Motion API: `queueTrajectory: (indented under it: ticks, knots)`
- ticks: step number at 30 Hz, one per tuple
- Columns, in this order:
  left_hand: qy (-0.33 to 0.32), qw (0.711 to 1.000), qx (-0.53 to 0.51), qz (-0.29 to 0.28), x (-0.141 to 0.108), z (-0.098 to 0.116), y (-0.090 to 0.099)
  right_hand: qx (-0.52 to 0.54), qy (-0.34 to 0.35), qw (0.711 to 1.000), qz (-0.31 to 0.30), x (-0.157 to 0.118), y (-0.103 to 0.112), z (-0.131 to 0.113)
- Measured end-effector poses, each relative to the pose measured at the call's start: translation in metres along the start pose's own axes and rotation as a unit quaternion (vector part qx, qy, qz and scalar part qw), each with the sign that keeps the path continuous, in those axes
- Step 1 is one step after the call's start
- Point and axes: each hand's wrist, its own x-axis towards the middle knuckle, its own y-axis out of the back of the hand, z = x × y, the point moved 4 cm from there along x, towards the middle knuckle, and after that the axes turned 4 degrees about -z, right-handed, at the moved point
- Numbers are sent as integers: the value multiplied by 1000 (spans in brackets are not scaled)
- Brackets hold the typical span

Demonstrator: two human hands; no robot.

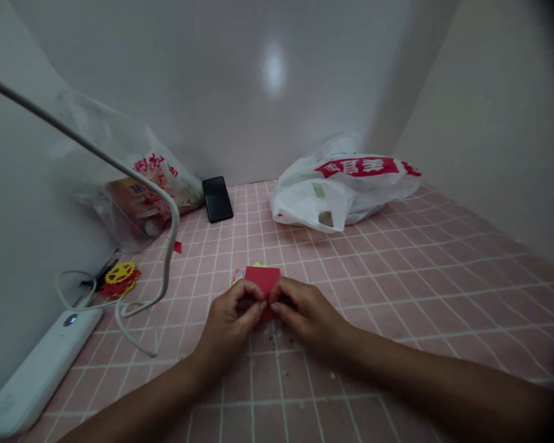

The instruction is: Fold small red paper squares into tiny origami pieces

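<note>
While a long white box lies close by, to the near left of the red paper, little specks dot the pink tiled top on the near side of that paper. Over the tiles, the left hand pinches the red paper, thumb and pointing finger pressed together on its near part. The right hand does the same beside it, its thumb and pointing finger closed on the paper too. The red paper sits between the two hands, and its far part looks flat. How its near part is shaped I cannot tell, as fingers hide it. So the work on it looks begun, but not done.

Just behind the red paper, bits of yellow and a colorful card peek out. Left of it, past a bent white cord, lie yellow and red cut-out shapes, which look finished. A red scrap is farther back. Behind the red paper, to the left, are a black phone and a clear bag. Back and to the right is a white bag.
</note>
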Motion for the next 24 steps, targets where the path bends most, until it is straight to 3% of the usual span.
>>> queueTrajectory:
  ticks: [11, 18, 24]
  knots:
    - [-21, 1000, -6, 2, 2, -1, 1, 28, -7, 1000, -2, 2, 0, 3]
    - [35, 993, -101, -42, 3, -4, -5, 44, -3, 998, 40, -2, 2, 0]
    - [30, 996, -87, -4, 1, 1, -2, 90, -1, 995, 47, -1, 1, 5]
